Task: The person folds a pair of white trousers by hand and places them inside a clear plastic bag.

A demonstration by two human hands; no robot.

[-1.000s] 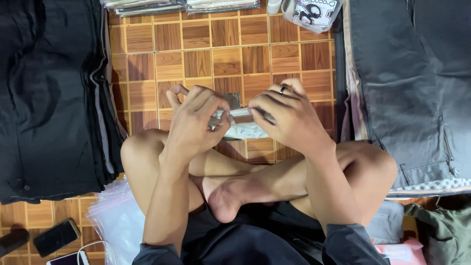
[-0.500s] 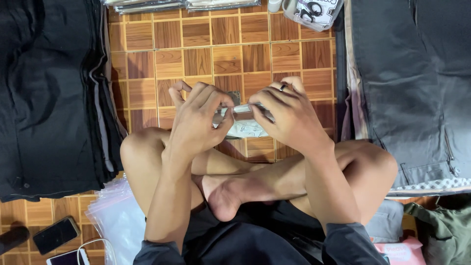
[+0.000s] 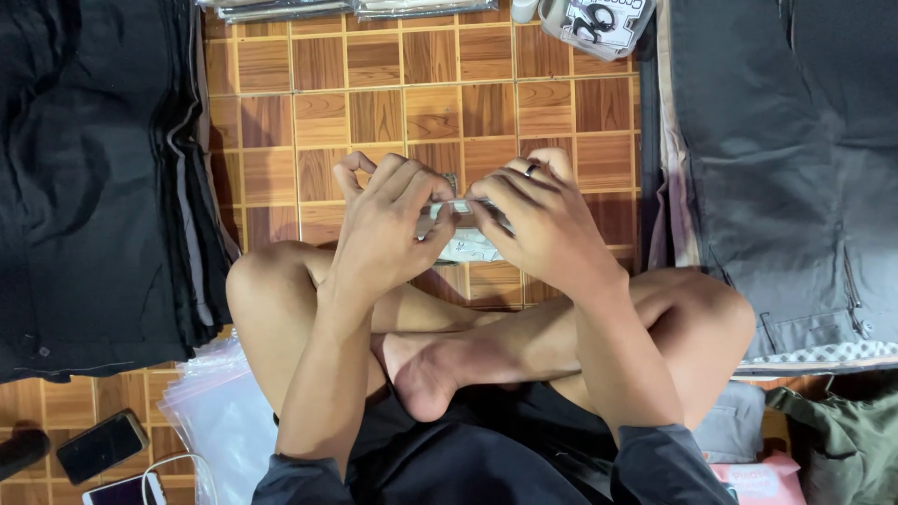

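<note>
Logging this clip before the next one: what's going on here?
A person sits cross-legged on a wood-pattern floor, pinching a small white packet between the left hand and the right hand, just above the shins. More white packets lie on the floor under the hands. Folded dark clothes are stacked at left and grey trousers at right. Clear plastic bags and two phones lie by the left knee.

Since the earlier pictures the left hand [image 3: 388, 224] has slid rightward toward the middle of the frame, and the right hand [image 3: 538, 220] has edged left, so their fingertips now nearly meet. The small pale packet [image 3: 463, 245] pinched between them shows less, its visible strip narrowed and sitting slightly higher.
</note>
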